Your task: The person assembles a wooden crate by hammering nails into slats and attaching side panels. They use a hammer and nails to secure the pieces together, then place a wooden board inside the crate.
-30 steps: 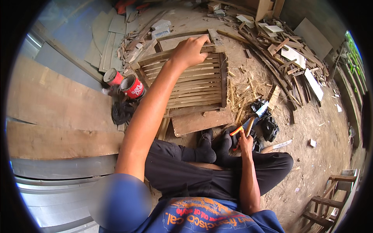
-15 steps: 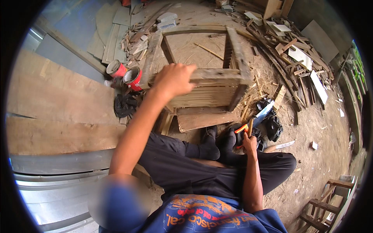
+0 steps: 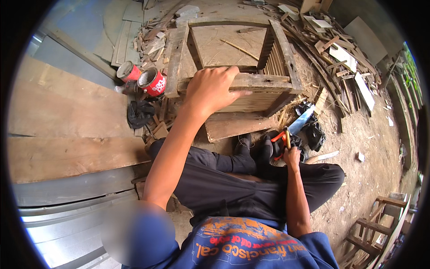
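On the ground ahead: my left hand (image 3: 210, 89) clasps the slatted wooden crate (image 3: 251, 67) rim, steadying it; right hand (image 3: 292, 157) grips an orange-handled handsaw (image 3: 291, 134), kept ready beside.

One wooden slatted crate (image 3: 237, 67) stands on the ground. Two red tin cans (image 3: 142, 77) lie side by side just left of the crate. One hand saw (image 3: 293, 130) with an orange and black handle lies by the person's feet. One flat wooden board (image 3: 239, 127) lies under the crate's near edge. One dark rag (image 3: 139, 113) lies below the cans. One small wooden step frame (image 3: 374, 228) stands at the lower right. Two hands show: left hand (image 3: 210, 89), right hand (image 3: 292, 157).
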`<state>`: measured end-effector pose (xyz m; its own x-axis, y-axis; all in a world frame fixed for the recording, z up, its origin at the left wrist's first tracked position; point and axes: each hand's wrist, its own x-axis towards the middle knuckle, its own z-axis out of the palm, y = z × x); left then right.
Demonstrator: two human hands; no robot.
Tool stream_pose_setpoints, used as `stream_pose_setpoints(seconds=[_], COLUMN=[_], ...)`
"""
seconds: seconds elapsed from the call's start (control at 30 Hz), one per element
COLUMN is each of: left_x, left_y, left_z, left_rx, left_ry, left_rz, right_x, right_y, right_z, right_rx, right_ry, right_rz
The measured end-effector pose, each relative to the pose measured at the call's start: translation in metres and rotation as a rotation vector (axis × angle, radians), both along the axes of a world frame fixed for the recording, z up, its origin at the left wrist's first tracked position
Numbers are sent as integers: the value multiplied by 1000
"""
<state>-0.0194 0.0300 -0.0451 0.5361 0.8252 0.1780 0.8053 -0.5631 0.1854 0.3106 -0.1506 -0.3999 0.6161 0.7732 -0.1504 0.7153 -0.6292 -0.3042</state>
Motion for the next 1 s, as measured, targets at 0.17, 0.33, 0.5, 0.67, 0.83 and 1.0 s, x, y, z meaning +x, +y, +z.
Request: stream_pose_setpoints(seconds=[0.17,0.33,0.5,0.67,0.83,1.0], left_x=[-2,-10,-24,-87,-90,-78], left_y=[-44,-90,-141,-164,-167,-187], left_z=[-6,-19,-23,-27,-53,-59], left_rx=[89,36,-59,318,-303,-438], left_ry=[-123,-251,-500,-1129,-1268,-1353], left_rz=[-32,-111,-200,42,457,586], right_x=[-6,-39,-90,-101,-106,-117], right_y=[49,82,84,42,-3,-29], right_z=[128,290,343,319,301,291], right_rx=[544,894,614,754,753,728], right_ry=[464,926,559,611,674,768], right_rz=[-18,200,288,289,260,127])
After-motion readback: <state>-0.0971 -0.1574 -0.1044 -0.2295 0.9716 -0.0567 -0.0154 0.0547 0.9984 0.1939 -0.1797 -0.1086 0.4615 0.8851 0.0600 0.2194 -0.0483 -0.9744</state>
